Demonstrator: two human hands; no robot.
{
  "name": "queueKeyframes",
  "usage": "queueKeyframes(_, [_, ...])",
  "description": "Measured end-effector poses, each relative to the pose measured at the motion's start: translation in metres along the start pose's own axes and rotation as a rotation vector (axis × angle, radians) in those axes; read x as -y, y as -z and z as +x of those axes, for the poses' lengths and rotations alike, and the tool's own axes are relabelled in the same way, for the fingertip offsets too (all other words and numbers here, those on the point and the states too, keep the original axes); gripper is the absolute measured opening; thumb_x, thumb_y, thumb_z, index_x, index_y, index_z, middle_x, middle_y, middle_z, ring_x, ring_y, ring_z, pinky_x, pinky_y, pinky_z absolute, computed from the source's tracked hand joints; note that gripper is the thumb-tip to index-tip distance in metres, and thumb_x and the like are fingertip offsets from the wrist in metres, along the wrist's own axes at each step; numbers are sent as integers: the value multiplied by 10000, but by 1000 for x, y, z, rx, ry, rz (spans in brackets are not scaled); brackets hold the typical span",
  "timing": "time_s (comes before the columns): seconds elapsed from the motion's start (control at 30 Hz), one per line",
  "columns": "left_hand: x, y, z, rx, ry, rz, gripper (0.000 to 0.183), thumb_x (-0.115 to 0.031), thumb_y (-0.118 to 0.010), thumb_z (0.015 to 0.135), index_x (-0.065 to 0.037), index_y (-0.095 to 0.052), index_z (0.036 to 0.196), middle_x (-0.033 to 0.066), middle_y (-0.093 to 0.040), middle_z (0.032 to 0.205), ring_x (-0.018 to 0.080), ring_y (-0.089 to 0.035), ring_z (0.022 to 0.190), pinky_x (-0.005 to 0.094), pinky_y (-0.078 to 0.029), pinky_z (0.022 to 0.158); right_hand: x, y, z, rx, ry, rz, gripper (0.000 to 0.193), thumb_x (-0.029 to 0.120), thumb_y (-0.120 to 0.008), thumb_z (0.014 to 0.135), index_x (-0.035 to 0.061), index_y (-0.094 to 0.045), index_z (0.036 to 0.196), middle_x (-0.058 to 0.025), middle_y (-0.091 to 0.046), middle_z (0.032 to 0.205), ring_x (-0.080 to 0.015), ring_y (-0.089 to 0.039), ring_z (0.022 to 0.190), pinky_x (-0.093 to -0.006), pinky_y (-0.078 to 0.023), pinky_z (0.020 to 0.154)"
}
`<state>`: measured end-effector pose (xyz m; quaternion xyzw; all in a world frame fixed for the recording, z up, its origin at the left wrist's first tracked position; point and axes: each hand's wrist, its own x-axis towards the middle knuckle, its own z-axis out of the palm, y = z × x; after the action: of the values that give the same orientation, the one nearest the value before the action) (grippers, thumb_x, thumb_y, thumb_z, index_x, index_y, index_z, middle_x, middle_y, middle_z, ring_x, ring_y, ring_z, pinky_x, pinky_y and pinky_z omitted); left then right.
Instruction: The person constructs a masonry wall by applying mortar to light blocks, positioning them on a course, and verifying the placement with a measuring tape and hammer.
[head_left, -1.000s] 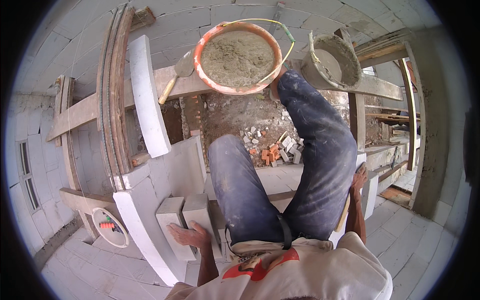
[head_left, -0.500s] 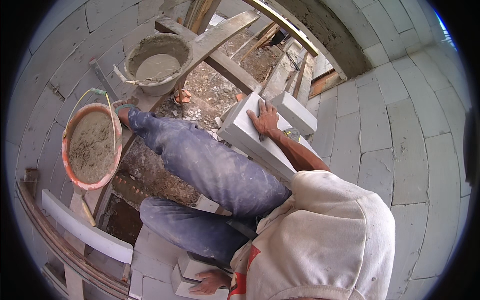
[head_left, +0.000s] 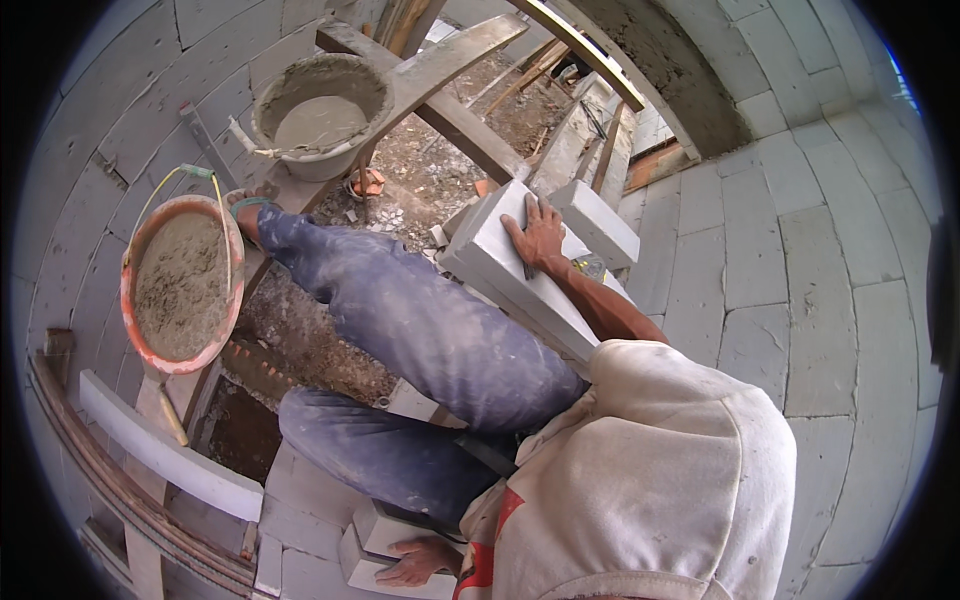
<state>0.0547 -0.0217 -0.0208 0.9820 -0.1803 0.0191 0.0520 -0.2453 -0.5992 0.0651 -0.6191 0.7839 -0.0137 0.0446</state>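
My right hand [head_left: 539,233] lies on top of a pale lightweight block [head_left: 487,245], with its fingers spread. A thin dark object [head_left: 527,271] shows beside the palm; I cannot make out its kind. Another block [head_left: 598,222] lies just to the right of that hand. Partly hidden by my right forearm is a small yellow and clear object [head_left: 590,266]. At the bottom, my left hand [head_left: 418,561] rests with fingers stretched out against stacked pale blocks [head_left: 383,530], partly covered by my shirt. Neither hand appears to grip anything.
An orange bucket [head_left: 128,309] of grey mortar and a grey tub [head_left: 330,165] of wet mix stand on planks at left. My foot [head_left: 250,203] rests between them. A wooden beam [head_left: 470,140] crosses above rubble. A curved-looking white slab [head_left: 170,450] lies lower left. Block walls [head_left: 755,250] surround me.
The whole view has shifted very slightly. Both hands keep their places on the blocks.
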Motion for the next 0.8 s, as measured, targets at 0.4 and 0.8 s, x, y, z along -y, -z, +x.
queueKeyframes(0.4, [-5,4,-1,-15,-12,-9,830,-593,-386,1086,22,-314,1638,240,-344,1686,412,-370,1530,570,-326,1175,1,3,0,26,-12,24,991,739,-557,939,109,-329,1670,-237,-270,1719,-466,-221,1580,-676,-234,1236])
queueKeyframes(0.8, [7,-7,-4,-4,-23,-6,825,-587,-389,1086,24,-316,1636,244,-346,1683,416,-371,1529,572,-328,1174,2,1,1,18,-15,4,990,741,-551,940,106,-334,1667,-238,-281,1712,-474,-240,1569,-674,-236,1234])
